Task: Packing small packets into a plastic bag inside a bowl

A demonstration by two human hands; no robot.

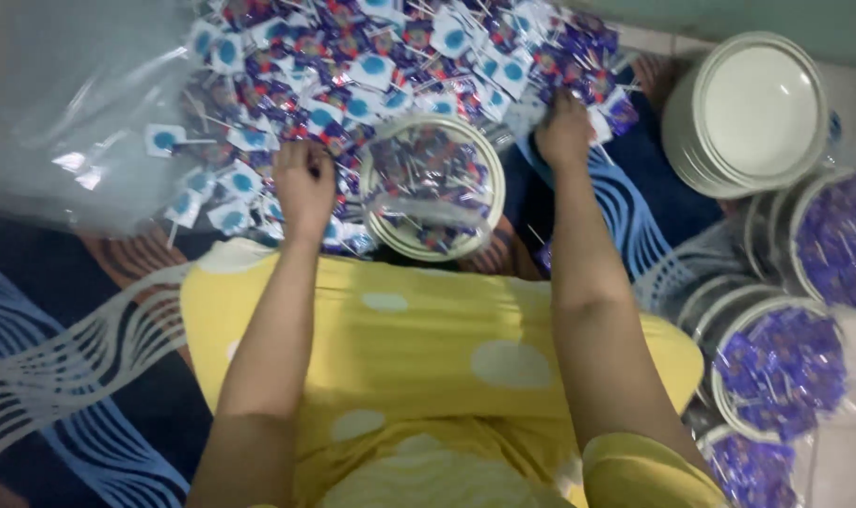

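Left hand (303,185) knuckles-up at the near edge of the candy pile, fingers curled in a loose fist, seemingly bunched around a few wrapped pieces, though can't really tell what's inside the fist. Right hand (563,129) same deal on the other side, fingers folded down into the pile, closed, contents hidden too.

Biggest thing around: dark blue mat with white wavy lines (65,376) spread under everything. Over it, yellow garment with pale spots (428,348) filling the lower middle. Then a crinkly clear plastic sheet (65,113) off to the left, blurry and shiny. Then the heap of wrapped lollipops (371,56) across the top, purple wrappers mixed with white ones bearing a blue dot, thin sticks poking out everywhere. Both hands touching that heap, one at each side.

Smack between the hands: round clear tub with a pale rim (432,187), partly filled with the same candy, sitting just in front of the heap. Off to the right, a stack of cream-coloured round lids (757,113), and below that a few more filled tubs (785,367) packed with purple wrappers, close together, well apart from the hands.
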